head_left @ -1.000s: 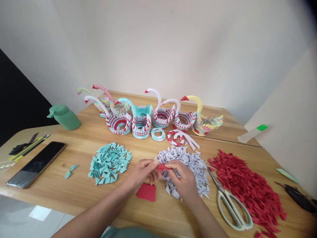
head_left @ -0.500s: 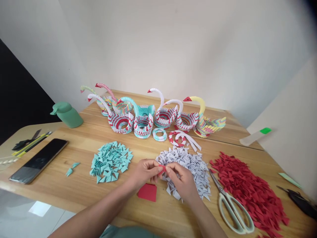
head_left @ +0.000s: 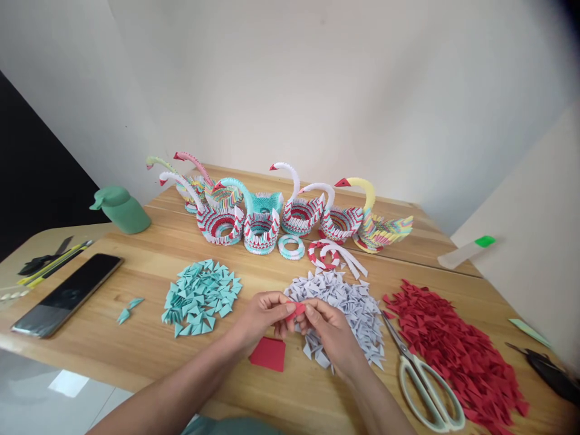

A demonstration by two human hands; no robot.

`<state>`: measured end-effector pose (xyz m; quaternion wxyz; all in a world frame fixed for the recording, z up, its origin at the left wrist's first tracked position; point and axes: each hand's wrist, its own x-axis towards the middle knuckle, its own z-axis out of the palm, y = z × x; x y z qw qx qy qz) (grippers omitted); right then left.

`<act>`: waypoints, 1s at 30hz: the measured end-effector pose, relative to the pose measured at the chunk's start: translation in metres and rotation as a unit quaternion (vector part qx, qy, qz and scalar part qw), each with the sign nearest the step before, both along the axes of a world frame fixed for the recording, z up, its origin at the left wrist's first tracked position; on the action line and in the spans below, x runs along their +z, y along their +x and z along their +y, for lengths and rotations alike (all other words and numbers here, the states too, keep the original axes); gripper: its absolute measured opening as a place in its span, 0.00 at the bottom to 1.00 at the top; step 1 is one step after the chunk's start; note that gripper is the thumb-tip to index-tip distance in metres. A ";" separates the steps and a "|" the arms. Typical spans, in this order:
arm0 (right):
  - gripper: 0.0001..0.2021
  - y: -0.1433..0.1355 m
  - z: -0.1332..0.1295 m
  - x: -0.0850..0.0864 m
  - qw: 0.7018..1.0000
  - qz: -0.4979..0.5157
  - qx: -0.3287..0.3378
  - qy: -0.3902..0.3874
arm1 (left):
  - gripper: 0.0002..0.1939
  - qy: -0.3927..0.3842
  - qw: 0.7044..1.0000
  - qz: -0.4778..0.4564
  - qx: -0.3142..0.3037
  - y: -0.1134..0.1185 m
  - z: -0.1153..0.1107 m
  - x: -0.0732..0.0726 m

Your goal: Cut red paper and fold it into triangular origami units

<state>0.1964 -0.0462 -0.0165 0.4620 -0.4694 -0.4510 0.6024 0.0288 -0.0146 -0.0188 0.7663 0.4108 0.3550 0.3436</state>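
A small folded piece of red paper (head_left: 296,310) is pinched between both my hands. My left hand (head_left: 267,315) grips its left end with thumb and fingers, and my right hand (head_left: 330,326) grips the right end. Under and behind my right hand spreads a heap of pale lilac folded paper triangles (head_left: 357,308). Below my left hand, on the table, lies a stack of flat red paper (head_left: 268,354). To the left sits a heap of turquoise paper triangles (head_left: 202,296).
Several folded-paper swans (head_left: 302,214) stand along the back, with a turquoise-white ring (head_left: 291,247) and a red-white ring (head_left: 323,255) before them. Scissors (head_left: 423,380) and a red triangle heap (head_left: 453,350) lie right. A phone (head_left: 67,296) and green container (head_left: 121,208) are left.
My hands have shifted very little and still pinch the red paper. More of the red paper shows between my fingertips now. The view has moved slightly.
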 end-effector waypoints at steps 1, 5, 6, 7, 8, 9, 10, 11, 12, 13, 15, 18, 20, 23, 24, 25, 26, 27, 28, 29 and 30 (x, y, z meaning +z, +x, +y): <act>0.16 0.000 0.000 -0.001 1.000 0.002 -0.001 -0.003 | 0.20 0.001 1.000 -0.001 0.000 0.000 0.000 -0.001; 0.14 0.003 0.000 -0.003 1.000 0.001 0.000 -0.001 | 0.20 0.001 1.000 -0.006 -0.003 -0.001 0.000 -0.002; 0.14 0.003 0.000 -0.004 1.000 0.001 -0.001 0.002 | 0.20 0.001 1.000 -0.007 -0.004 -0.001 0.001 -0.002; 0.14 0.003 0.000 -0.005 1.000 0.001 -0.002 0.004 | 0.21 0.002 1.000 -0.008 -0.004 -0.001 0.001 -0.002; 0.13 0.004 0.000 -0.005 1.000 0.001 -0.003 0.005 | 0.21 0.003 1.000 -0.008 -0.004 -0.001 0.000 -0.001; 0.13 0.003 0.000 -0.005 1.000 0.000 -0.005 0.006 | 0.21 0.005 1.000 -0.007 -0.004 -0.001 0.000 -0.001; 0.13 0.003 0.000 -0.005 1.000 -0.001 -0.006 0.008 | 0.22 0.008 1.000 -0.005 -0.004 -0.001 0.000 0.000; 0.13 0.003 0.001 -0.005 1.000 -0.003 -0.008 0.008 | 0.22 0.010 1.000 -0.002 -0.004 0.000 0.000 0.000; 0.14 0.002 0.001 -0.004 1.000 -0.006 -0.011 0.008 | 0.22 0.011 1.000 0.001 -0.004 0.000 -0.001 0.000; 0.14 0.002 0.001 -0.003 1.000 -0.009 -0.015 0.006 | 0.22 0.011 1.000 0.004 -0.004 0.000 -0.001 0.001; 0.15 0.001 0.001 -0.001 1.000 -0.018 -0.022 -0.001 | 0.22 0.006 1.000 0.006 -0.003 0.000 -0.001 0.001; 0.16 0.001 0.001 0.002 0.999 -0.036 -0.029 -0.010 | 0.22 -0.001 1.000 0.006 -0.003 0.000 -0.001 0.001; 0.17 0.001 0.000 0.003 0.998 -0.052 -0.029 -0.006 | 0.23 0.004 1.000 0.013 -0.003 0.000 0.000 0.001; 0.17 0.001 0.000 0.004 0.996 -0.083 -0.022 0.009 | 0.25 0.022 0.999 0.037 0.002 0.002 0.000 0.003; 0.16 0.001 0.000 0.004 0.995 -0.098 -0.021 0.019 | 0.25 0.031 0.998 0.047 0.006 0.002 0.000 0.003; 0.15 0.000 0.000 0.004 0.992 -0.119 -0.021 0.032 | 0.26 0.042 0.997 0.056 0.013 0.003 0.000 0.004; 0.14 0.000 0.000 0.004 0.988 -0.145 -0.023 0.049 | 0.26 0.055 0.996 0.065 0.021 0.003 0.000 0.004; 0.12 0.000 -0.001 0.004 0.982 -0.173 -0.024 0.069 | 0.26 0.066 0.995 0.071 0.029 0.003 0.000 0.005; 0.11 0.000 -0.001 0.004 0.976 -0.198 -0.025 0.089 | 0.26 0.074 0.994 0.073 0.033 0.003 0.000 0.006; 0.10 0.000 -0.002 0.004 0.970 -0.218 -0.026 0.107 | 0.26 0.076 0.994 0.071 0.035 0.002 0.000 0.006; 0.09 0.001 -0.002 0.004 0.964 -0.234 -0.030 0.124 | 0.25 0.072 0.995 0.063 0.032 0.001 0.001 0.006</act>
